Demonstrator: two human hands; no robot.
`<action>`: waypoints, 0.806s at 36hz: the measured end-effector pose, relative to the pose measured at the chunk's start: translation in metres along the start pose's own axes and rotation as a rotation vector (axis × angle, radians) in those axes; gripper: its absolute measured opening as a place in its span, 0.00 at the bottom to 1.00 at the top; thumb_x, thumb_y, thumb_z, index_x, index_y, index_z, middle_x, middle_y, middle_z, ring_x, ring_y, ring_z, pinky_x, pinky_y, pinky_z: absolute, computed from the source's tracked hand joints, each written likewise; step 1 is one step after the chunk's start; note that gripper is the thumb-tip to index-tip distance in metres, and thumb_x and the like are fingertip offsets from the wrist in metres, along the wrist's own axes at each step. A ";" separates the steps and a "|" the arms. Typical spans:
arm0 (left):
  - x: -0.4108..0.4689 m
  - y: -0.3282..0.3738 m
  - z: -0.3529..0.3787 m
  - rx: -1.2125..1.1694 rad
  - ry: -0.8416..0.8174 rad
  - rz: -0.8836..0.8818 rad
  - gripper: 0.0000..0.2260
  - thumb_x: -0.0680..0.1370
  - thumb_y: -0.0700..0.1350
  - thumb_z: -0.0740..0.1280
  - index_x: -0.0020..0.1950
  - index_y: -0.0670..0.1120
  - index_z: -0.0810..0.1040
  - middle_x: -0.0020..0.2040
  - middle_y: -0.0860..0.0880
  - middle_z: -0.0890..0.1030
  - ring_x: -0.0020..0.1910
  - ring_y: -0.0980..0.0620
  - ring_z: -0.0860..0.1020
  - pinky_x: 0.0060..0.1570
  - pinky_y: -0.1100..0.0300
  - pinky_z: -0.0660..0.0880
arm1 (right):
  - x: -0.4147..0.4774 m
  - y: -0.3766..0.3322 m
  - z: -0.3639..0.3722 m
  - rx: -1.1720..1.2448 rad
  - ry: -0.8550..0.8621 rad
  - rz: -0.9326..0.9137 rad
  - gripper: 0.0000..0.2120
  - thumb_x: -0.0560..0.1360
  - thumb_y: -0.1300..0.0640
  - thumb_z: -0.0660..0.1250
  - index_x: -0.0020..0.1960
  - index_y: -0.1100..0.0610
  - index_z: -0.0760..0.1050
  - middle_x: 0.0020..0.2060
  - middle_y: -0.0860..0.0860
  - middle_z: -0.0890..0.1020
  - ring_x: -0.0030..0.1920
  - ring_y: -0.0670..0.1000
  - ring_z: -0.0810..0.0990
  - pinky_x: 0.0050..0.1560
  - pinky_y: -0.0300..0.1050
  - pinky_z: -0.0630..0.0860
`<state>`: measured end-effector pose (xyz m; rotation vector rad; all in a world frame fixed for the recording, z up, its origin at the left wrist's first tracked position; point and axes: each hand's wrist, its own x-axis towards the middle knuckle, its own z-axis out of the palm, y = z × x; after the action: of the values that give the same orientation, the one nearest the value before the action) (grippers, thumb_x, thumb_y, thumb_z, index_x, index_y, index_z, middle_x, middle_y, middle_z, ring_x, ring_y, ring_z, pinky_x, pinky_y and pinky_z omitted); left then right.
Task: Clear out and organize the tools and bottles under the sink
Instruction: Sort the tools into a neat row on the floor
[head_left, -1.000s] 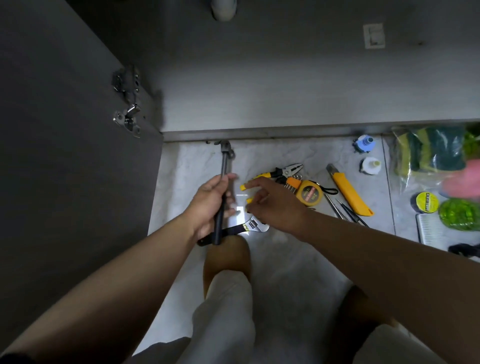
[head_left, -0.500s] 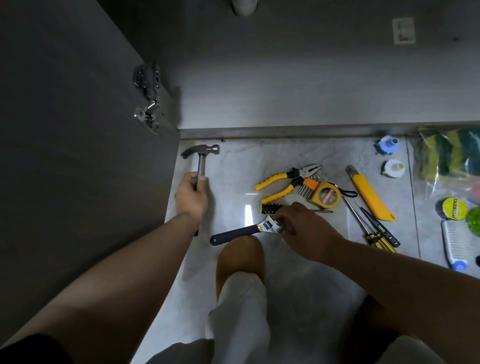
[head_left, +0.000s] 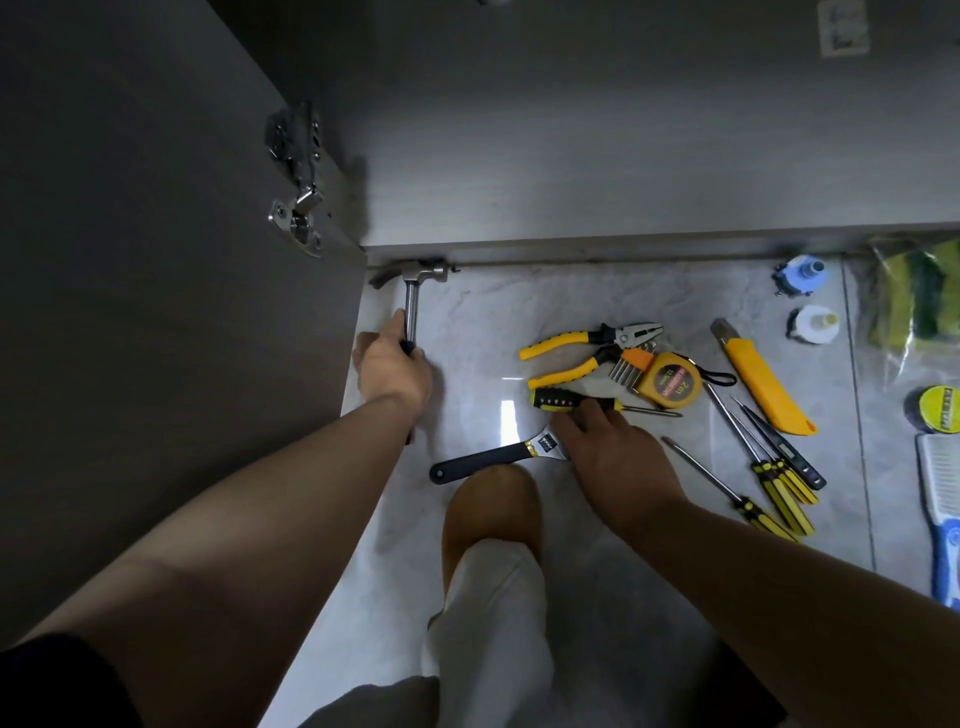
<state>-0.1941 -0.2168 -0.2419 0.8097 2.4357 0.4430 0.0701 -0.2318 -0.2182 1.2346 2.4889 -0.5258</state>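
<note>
Squatting view down on the floor (head_left: 467, 322): an open cabinet door (head_left: 156, 312) fills the left, likely swung wide for access. The under-sink interior is too dark to read. Tools lie spread on the floor, seemingly a sorting layout. The left hand (head_left: 392, 366) has its fingers wrapped round the hammer (head_left: 412, 291) handle, head against the cabinet base, probably parking it at the spread's edge; the lower handle is hidden by the arm. The right hand (head_left: 613, 457) lies palm-down over the wrench (head_left: 488, 460) head, fingertips at a screwdriver (head_left: 558, 400) handle; cannot tell pinch or rest. Pliers (head_left: 587, 345) and tape measure (head_left: 670, 387) lie just beyond. Two bottles (head_left: 800, 275) stand far right. The brush (head_left: 940, 499) is cut off.
</note>
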 end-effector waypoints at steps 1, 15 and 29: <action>-0.001 0.001 -0.001 0.016 -0.002 0.002 0.24 0.81 0.39 0.63 0.76 0.53 0.70 0.64 0.42 0.69 0.63 0.42 0.72 0.67 0.55 0.71 | 0.001 0.000 -0.001 -0.003 -0.001 0.003 0.20 0.79 0.61 0.63 0.70 0.52 0.67 0.63 0.55 0.73 0.58 0.58 0.77 0.47 0.51 0.77; -0.086 -0.015 0.022 -0.129 -0.440 0.548 0.09 0.77 0.54 0.73 0.54 0.53 0.82 0.48 0.52 0.77 0.47 0.54 0.78 0.50 0.53 0.78 | 0.009 0.019 -0.020 0.209 0.002 -0.117 0.19 0.78 0.55 0.64 0.68 0.52 0.71 0.58 0.53 0.77 0.52 0.58 0.81 0.44 0.50 0.75; -0.085 -0.011 0.015 -0.126 -0.360 0.472 0.04 0.83 0.50 0.64 0.53 0.52 0.74 0.42 0.53 0.81 0.42 0.55 0.79 0.44 0.53 0.77 | 0.034 0.009 -0.049 0.799 0.242 0.002 0.20 0.74 0.63 0.71 0.63 0.53 0.70 0.48 0.50 0.78 0.44 0.52 0.81 0.46 0.56 0.80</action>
<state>-0.1331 -0.2764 -0.2269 1.2892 1.8612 0.5605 0.0521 -0.1806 -0.1918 1.6332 2.5381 -1.5550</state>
